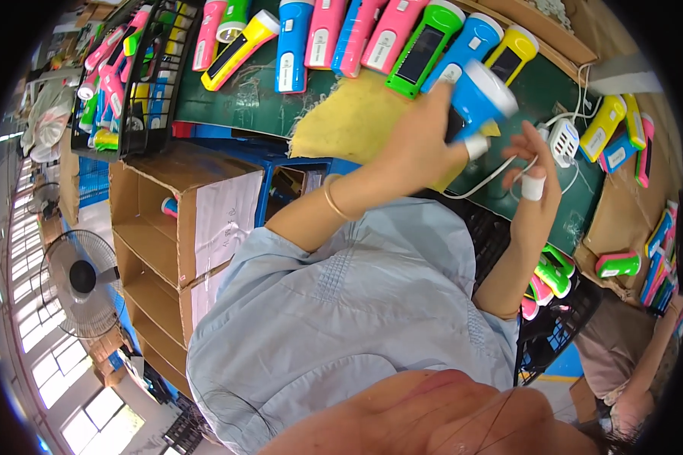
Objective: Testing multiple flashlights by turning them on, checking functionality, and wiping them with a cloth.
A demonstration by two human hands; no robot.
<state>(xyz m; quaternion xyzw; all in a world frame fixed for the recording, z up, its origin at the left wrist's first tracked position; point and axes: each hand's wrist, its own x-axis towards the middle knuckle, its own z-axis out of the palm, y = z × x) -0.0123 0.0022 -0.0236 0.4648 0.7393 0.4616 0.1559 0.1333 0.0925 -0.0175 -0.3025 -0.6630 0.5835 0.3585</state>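
Observation:
My left hand [421, 129] is closed around a blue flashlight [472, 98], its wide white head tilted toward the right and blurred a little by motion. Just right of it, my right hand [533, 163] has its fingers apart and slightly curled, with nothing visible gripped in them. A white wrap covers part of a finger on each hand. Beside my right hand lies a white multi-port USB charger [564, 142], with a white cable [482, 184] running behind the fingers. Under my left hand spreads a yellow cloth [341, 125].
A row of pink, blue, green and yellow flashlights, including a green one [425, 49], lines the far side of the green table [258, 114]. Black baskets [171, 91] of flashlights stand left and lower right. Cardboard shelves [155, 227], a fan [82, 277] and another person's arm [653, 353] show around.

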